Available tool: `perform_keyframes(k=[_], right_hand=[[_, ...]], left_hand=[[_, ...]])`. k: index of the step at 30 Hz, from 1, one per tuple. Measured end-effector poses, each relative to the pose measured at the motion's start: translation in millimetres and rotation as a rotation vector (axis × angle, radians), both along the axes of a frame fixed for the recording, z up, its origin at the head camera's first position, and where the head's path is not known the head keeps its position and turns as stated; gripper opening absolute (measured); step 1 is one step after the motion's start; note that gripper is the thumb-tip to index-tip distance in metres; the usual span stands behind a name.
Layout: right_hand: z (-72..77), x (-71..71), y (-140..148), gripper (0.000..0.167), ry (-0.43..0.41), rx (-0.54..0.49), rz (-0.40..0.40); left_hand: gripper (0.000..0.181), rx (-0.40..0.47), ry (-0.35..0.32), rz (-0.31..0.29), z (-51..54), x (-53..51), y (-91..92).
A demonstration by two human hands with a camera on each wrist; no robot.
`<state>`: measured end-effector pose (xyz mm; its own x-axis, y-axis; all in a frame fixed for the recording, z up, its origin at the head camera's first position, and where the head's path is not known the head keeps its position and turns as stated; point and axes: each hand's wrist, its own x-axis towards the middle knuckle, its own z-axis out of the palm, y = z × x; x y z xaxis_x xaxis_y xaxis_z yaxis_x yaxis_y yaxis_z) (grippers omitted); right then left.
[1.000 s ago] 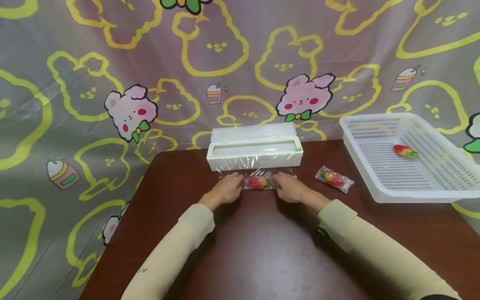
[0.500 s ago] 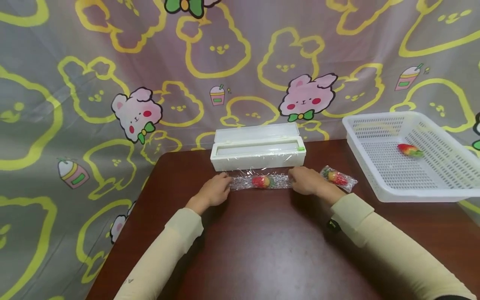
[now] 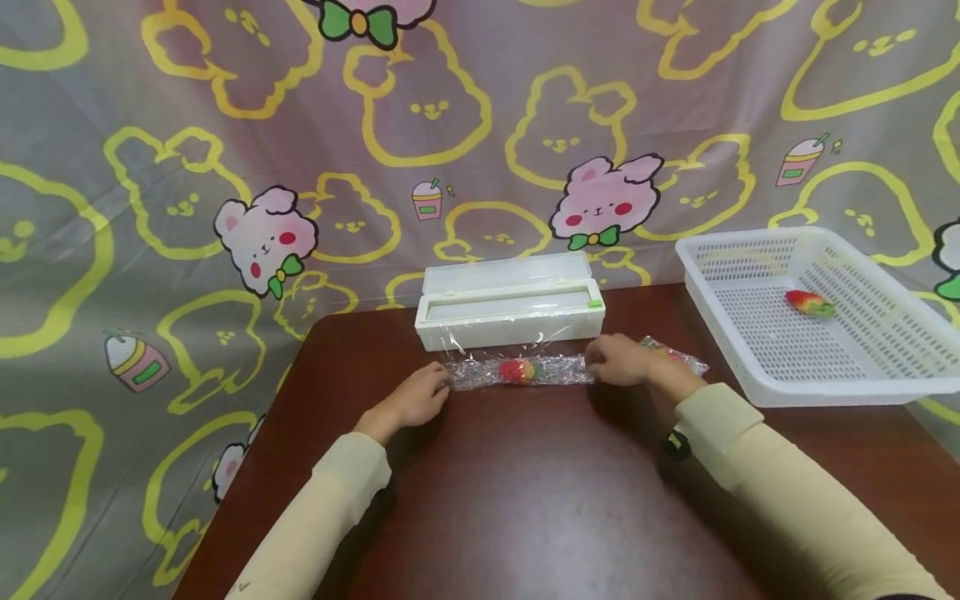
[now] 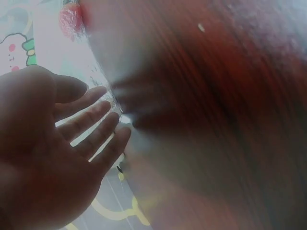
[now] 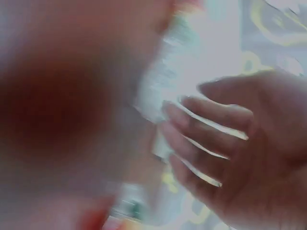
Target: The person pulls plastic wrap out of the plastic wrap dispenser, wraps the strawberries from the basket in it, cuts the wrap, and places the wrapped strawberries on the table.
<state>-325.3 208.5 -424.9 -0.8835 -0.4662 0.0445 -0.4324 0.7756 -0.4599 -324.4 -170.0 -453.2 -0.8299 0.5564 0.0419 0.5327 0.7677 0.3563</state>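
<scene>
A red strawberry [image 3: 517, 371] with a pale and green end lies in a long strip of crinkled cling film [image 3: 562, 371], in front of a white cling film dispenser [image 3: 517, 332]. My left hand [image 3: 416, 396] is at the strip's left end. In the left wrist view its fingers [image 4: 88, 115] are nearly straight, tips at the film's edge, gripping nothing. My right hand [image 3: 624, 360] is at the right end. The right wrist view, blurred, has its fingers [image 5: 206, 129] loosely bent and spread, with nothing visible between them; contact with the film cannot be told.
Behind the right hand lies a second film-wrapped strawberry [image 3: 678, 358], partly hidden. A white plastic basket [image 3: 840, 389] with one bare strawberry [image 3: 808, 302] stands at the right. The dispenser's clear lid [image 3: 506, 273] is raised near the patterned curtain [image 3: 465, 125].
Both hands have moved apart along the film, left hand leftward and right hand rightward. More film shows on each side of the strawberry, and the right hand now partly covers the second wrapped strawberry.
</scene>
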Motion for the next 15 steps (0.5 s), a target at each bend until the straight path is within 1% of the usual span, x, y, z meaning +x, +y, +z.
perform_keyframes(k=[2,3,4,5,6,7,9,12,14,15], right_hand=[[19.0,-11.5,7.1,0.023,0.021,-0.007,-0.101],[27.0,-17.7,10.6,0.031,0.037,-0.014,-0.144],[33.0,-24.7,14.5,0.042,0.053,-0.022,-0.171],[36.7,-31.9,18.5,0.052,0.068,-0.028,-0.18],[38.1,-39.2,22.6,0.062,0.065,-0.028,-0.179],[37.3,-46.6,26.3,0.071,0.062,-0.027,-0.163],[31.1,-60.9,32.3,0.081,0.047,-0.035,-0.112],[17.2,-78.2,37.8,0.086,0.034,-0.037,-0.079],[8.4,-86.1,39.7,0.087,0.049,-0.04,-0.07],[5.0,-88.7,40.4,0.087,0.059,-0.038,-0.069]], left_hand=[[0.025,-0.01,-0.003,-0.01,2.6,-2.4,1.0],[0.025,-0.016,-0.005,-0.01,3.7,-3.3,2.2],[0.025,-0.022,-0.01,-0.005,4.7,-3.8,3.3],[0.024,-0.028,-0.011,0.001,5.4,-4.0,4.5],[0.024,-0.028,-0.015,0.006,5.9,-4.3,5.4],[0.023,-0.03,-0.02,0.011,6.9,-4.0,6.1],[0.023,-0.029,-0.035,0.021,8.5,-3.2,5.9],[0.023,-0.009,-0.041,-0.001,11.3,-2.1,1.8],[0.023,0.011,-0.036,-0.017,15.6,-1.9,-3.2],[0.023,0.028,-0.029,-0.023,19.4,-1.8,-5.6]])
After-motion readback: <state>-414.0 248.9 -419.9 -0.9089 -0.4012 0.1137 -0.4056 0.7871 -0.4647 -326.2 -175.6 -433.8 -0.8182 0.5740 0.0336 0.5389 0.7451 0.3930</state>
